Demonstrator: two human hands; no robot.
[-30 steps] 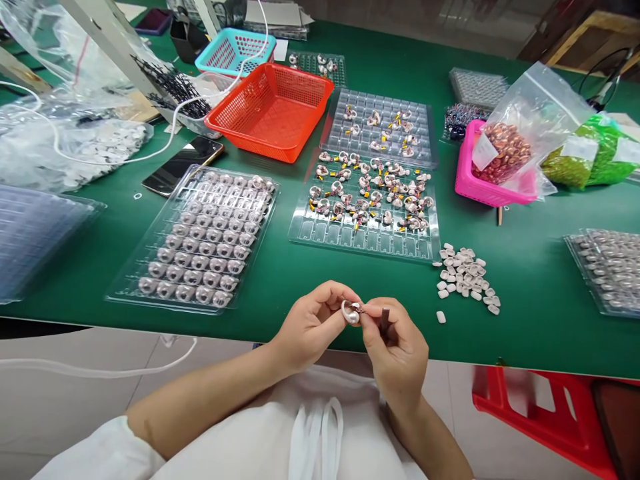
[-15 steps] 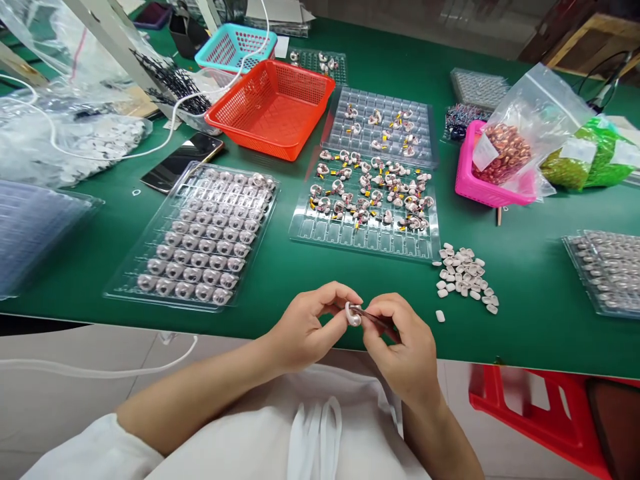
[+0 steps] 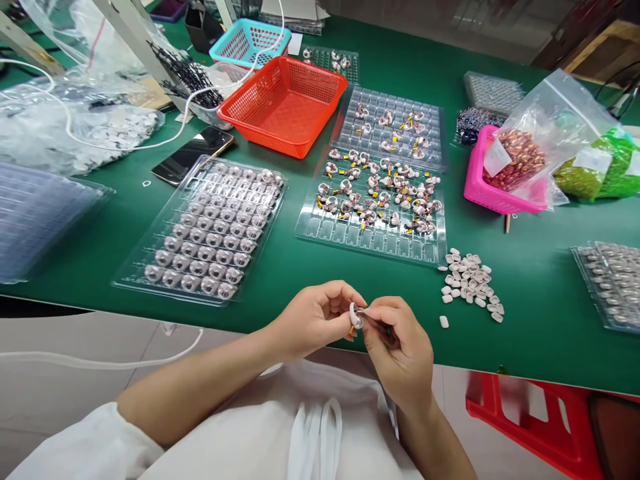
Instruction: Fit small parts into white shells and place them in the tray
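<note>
I can see the small white curved piece (image 3: 355,317) pinched at the near edge of the green table (image 3: 280,287), held up in front of the person's body. On its left, the thumb and forefinger of the left hand (image 3: 323,320) are clamped on it. From the other side the right hand (image 3: 400,347) has its fingers closed around a dark, slender tool (image 3: 384,325), the tip meeting the piece; I can't make out exactly where it bites. A bit of yellow shows beneath the piece. Just beyond the hands I have a clear tray (image 3: 370,241) crowded with wired white parts, its nearest row of pockets bare. To the right lies a pile of small white caps (image 3: 469,279), one sitting apart. To the left, another tray (image 3: 137,279) carries neat rows of rounded shells, with a phone (image 3: 193,157) behind it. Farther off stand a red basket (image 3: 285,110) and a pink basket (image 3: 505,198).
</note>
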